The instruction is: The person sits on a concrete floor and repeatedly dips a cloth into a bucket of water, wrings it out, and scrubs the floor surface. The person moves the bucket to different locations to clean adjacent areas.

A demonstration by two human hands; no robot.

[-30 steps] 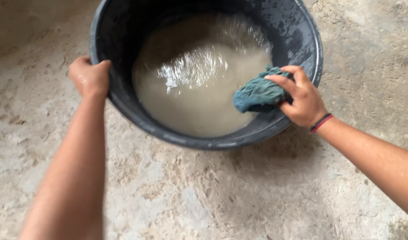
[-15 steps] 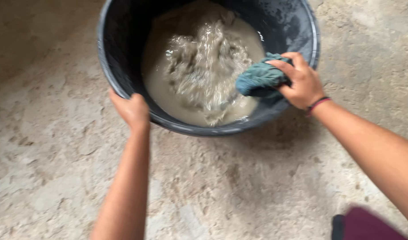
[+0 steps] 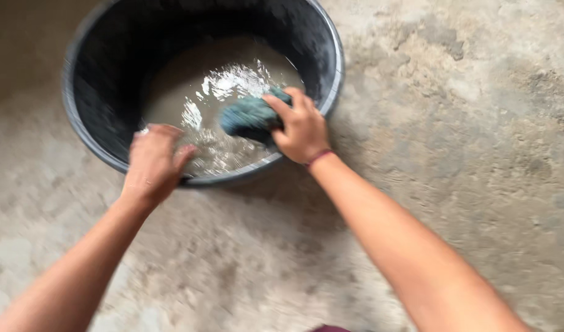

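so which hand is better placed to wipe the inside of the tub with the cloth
Right. The right hand already holds the teal cloth inside the black tub, just above the murky water. The left hand is on the near rim.

No packages, labels, signs or screens in view.

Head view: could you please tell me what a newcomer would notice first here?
A big black tub of murky water sits upper left on the rough concrete floor. The right hand presses a teal rag inside the near rim, while the left hand rests on the rim beside it.
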